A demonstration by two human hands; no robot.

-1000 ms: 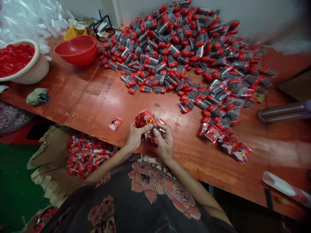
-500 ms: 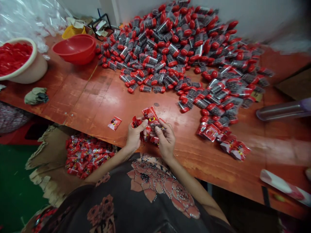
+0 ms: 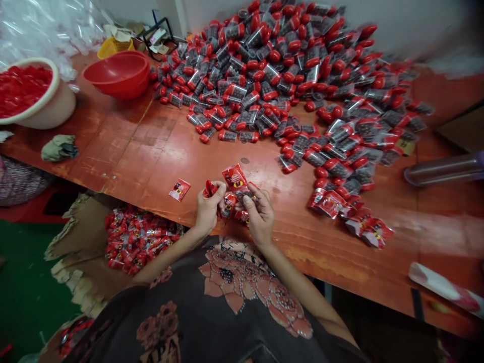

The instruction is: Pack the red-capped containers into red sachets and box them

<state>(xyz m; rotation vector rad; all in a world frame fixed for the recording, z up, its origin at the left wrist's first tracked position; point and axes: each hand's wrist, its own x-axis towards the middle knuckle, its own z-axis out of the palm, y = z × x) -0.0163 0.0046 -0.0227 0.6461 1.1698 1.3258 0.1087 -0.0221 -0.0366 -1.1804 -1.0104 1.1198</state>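
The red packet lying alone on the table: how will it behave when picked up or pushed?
The packet looks thin, so it is probably light and somewhat floppy. Its smooth-looking surface may slide easily over the table. Lying flat, it seems unlikely to roll or tip.

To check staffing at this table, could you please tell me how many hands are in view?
2: the left hand, gripping red packets, and the right hand beside it, pinching another packet. No others seem hidden.

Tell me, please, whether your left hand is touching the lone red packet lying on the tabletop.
Apart: the head view shows a strip of bare tabletop between the left hand and the lone red packet.
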